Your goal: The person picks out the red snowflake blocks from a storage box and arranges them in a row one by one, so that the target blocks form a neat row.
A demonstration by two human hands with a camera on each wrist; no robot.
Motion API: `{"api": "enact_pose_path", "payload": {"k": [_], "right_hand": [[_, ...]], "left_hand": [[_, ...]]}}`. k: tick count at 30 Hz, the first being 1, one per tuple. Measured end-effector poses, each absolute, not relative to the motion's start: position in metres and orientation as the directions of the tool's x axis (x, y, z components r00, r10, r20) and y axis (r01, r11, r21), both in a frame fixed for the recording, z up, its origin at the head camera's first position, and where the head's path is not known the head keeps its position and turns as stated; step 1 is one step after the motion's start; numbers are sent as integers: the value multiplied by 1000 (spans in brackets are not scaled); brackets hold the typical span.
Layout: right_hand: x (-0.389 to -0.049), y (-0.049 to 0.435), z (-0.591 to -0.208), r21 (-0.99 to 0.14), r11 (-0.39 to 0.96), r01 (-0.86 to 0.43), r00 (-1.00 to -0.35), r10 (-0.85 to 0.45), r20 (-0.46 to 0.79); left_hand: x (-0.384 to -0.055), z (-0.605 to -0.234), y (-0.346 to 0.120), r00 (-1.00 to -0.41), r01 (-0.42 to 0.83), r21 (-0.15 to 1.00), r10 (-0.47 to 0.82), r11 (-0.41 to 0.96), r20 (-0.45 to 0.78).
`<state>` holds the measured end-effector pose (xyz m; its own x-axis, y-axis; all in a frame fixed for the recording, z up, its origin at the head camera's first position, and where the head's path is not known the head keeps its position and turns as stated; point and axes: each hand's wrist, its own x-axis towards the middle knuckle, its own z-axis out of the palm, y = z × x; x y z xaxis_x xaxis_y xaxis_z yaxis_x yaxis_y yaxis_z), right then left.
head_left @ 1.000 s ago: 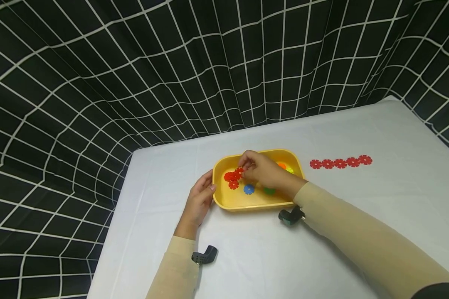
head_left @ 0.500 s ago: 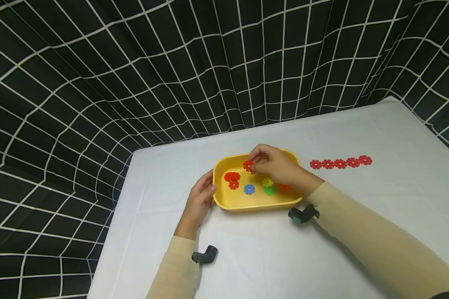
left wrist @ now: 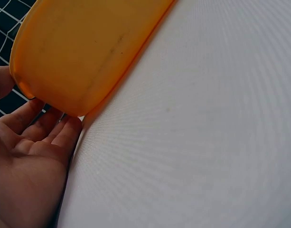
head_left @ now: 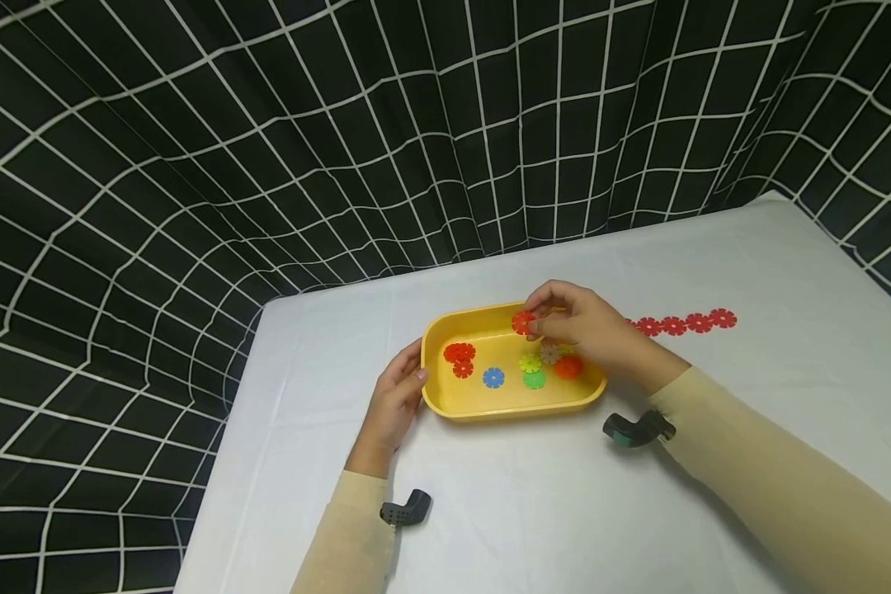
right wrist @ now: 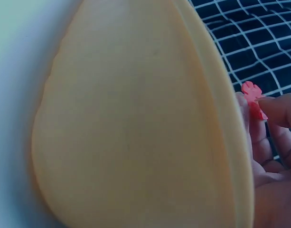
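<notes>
My right hand (head_left: 579, 322) is over the far right part of a yellow plastic tray (head_left: 512, 410), pinching a red notched plastic disc (head_left: 522, 322) between thumb and fingers. The same red disc (right wrist: 253, 97) shows beyond the tray's wall in the right wrist view. At the tray's left end, my left hand (head_left: 395, 404) grips the wall, thumb at the rim and fingers along the outside, as the left hand (left wrist: 31, 156) also shows up close. Inside lie a cluster of red discs (head_left: 460, 355), a blue disc (head_left: 493, 378), a green disc (head_left: 534, 379) and a yellow disc (head_left: 530, 363).
Right of the tray, a row of joined red discs (head_left: 674, 325) lies on the white tablecloth (head_left: 505, 503), its left end partly behind my right hand. An orange-red disc (head_left: 568, 367) and a pale disc (head_left: 550, 354) lie inside the tray's right end. Black gridded curtain (head_left: 386, 148) surrounds the table.
My right hand has lifted the red disc away from the red cluster and carried it rightward across the tray, uncovering the discs at the right end. The left hand stays on the tray.
</notes>
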<state>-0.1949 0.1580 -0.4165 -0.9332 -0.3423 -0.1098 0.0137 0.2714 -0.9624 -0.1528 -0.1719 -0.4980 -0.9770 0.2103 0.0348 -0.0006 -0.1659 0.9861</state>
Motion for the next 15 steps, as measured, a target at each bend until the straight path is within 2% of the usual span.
{"api": "enact_pose_path", "payload": {"k": [15], "right_hand": [[-177,191,-415,-968,250,-10,-948,-309,-70]], "left_hand": [[-153,-499,-171,-980,-1,987,197,-163,32]]}}
